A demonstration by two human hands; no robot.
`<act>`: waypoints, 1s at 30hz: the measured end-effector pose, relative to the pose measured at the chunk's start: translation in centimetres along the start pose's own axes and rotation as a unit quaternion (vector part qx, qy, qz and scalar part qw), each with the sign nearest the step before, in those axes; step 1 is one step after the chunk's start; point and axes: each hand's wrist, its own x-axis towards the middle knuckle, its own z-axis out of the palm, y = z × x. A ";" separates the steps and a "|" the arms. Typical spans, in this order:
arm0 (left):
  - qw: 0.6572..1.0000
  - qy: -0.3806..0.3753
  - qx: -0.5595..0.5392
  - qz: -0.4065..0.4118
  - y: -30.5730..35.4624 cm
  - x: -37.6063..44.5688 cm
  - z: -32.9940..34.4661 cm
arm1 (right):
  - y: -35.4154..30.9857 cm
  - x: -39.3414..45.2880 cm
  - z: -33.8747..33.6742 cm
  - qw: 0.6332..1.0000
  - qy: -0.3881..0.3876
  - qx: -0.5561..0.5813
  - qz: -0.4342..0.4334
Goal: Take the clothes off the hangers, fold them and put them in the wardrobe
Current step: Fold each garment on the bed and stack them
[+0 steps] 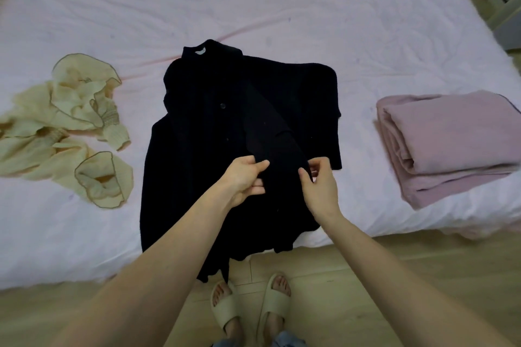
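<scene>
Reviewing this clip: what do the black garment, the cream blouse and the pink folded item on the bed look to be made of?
Black garment: looks like a soft, matte knit, possibly wool or acrylic; faint ribbing, no sheen.
Cream blouse: seems a thin, sheer woven fabric, perhaps chiffon; see-through ruffled cuffs with dark edging.
Pink folded item: thick, soft matte cloth, maybe cotton; bulky rounded folds.

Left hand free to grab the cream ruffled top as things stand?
Probably not yet: left hand pinches the black garment's sleeve. The cream ruffled top lies uncovered on that side.
</scene>
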 end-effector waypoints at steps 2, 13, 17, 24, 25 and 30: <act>1.000 0.017 -0.008 -0.015 -0.7 -0.2 -1.5 | -0.5 -2.3 0.9 0.992 0.054 -0.059 -0.102; 0.998 0.029 -0.051 -0.012 -2.9 -2.7 -3.9 | 0.5 -8.6 7.0 0.974 0.008 -0.193 -0.119; 0.971 0.170 0.107 0.128 -5.3 -2.8 -6.2 | 0.8 -8.5 6.9 0.990 -0.081 -0.078 -0.083; 0.884 0.191 0.400 0.147 -13.5 -1.9 -11.5 | 3.7 -5.8 7.3 0.997 0.002 -0.071 0.017; 0.870 0.198 0.426 0.149 -14.3 -1.6 -11.6 | 4.3 -5.3 7.4 0.997 -0.002 -0.079 0.025; 0.729 0.267 0.623 0.091 -16.7 -0.7 -9.6 | 6.5 -5.6 7.9 0.993 -0.022 -0.108 0.040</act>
